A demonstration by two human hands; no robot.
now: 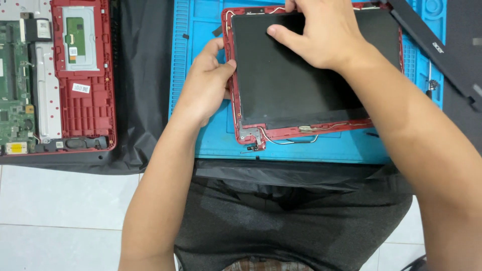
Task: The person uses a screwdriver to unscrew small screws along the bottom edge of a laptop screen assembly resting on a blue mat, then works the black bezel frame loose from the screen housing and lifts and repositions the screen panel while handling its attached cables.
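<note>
A dark laptop screen panel (296, 85) lies in a red lid shell (321, 131) on a blue work mat (201, 20). My left hand (206, 83) grips the lid's left edge, thumb on the red rim. My right hand (316, 32) rests on the panel's top part, thumb flat on the dark surface and fingers over the top edge. A metal hinge (251, 136) and thin white and black cables (291, 141) show at the lid's lower left corner.
An opened red laptop base (83, 100) with a green circuit board (12, 115) lies at the left on black cloth (143, 75). A black bezel strip (442, 55) lies slanted at the right. White floor tiles (60, 211) sit below.
</note>
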